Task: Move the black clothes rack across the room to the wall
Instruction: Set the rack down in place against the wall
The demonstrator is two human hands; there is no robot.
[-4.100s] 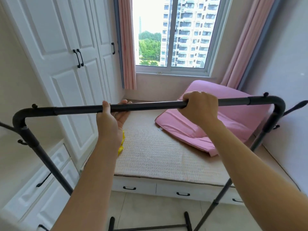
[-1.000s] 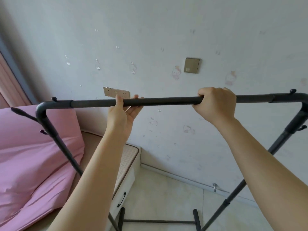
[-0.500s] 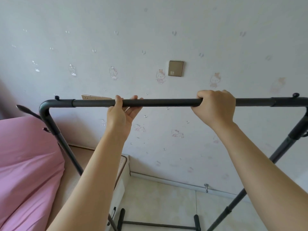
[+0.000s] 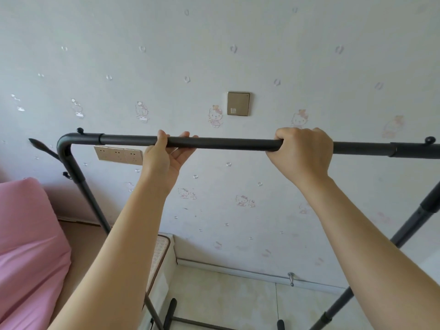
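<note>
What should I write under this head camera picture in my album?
Left hand and right hand grip the black clothes rack, facing a stickered wall.

I am facing a pale wall [image 4: 309, 55] dotted with faded cartoon stickers, a bronze switch plate [image 4: 238, 103] and a socket strip [image 4: 117, 154] sitting on it. Pink bedding [image 4: 26, 246] is lying at my left; beige floor tiles [image 4: 226, 298] are catching soft daylight.
</note>
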